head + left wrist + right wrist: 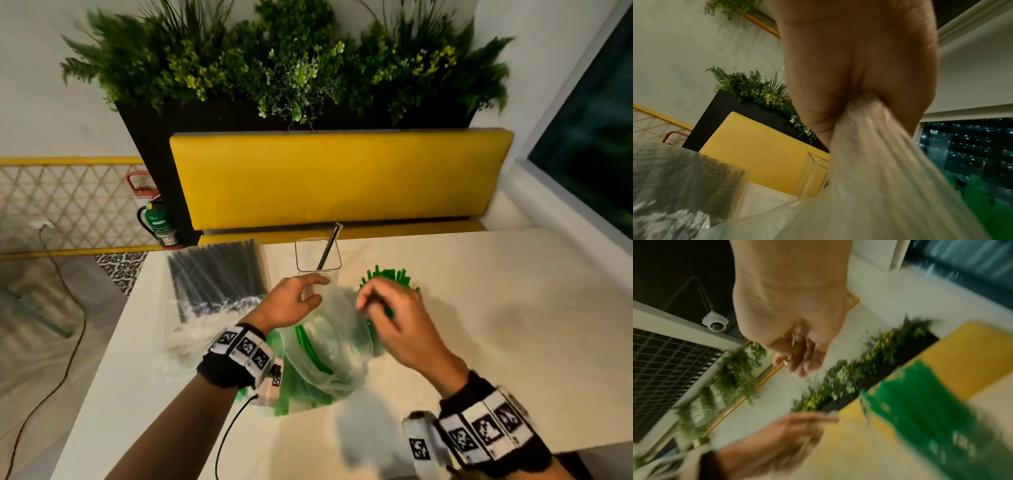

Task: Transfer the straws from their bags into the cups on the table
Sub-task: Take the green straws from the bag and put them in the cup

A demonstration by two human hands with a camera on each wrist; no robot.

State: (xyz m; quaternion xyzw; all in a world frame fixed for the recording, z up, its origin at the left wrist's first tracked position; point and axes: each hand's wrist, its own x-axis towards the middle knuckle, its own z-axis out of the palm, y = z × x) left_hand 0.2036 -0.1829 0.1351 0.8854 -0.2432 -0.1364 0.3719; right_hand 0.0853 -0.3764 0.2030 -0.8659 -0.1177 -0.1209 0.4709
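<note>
On the counter (479, 308) our left hand (291, 301) has its grip bunched on the clear bag (329, 346) of green straws (313, 353). Our right hand (387, 308) is curled by the green-filled cup (390, 277); whether it holds anything we cannot tell. One black straw (329, 246) leans in the clear cup (318, 255) behind.

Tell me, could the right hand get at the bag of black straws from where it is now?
Probably not easily. The bag of black straws lies far left, beyond the left hand, which grips the green-straw bag, and the clear cup. The right hand would have to cross over them all.
</note>
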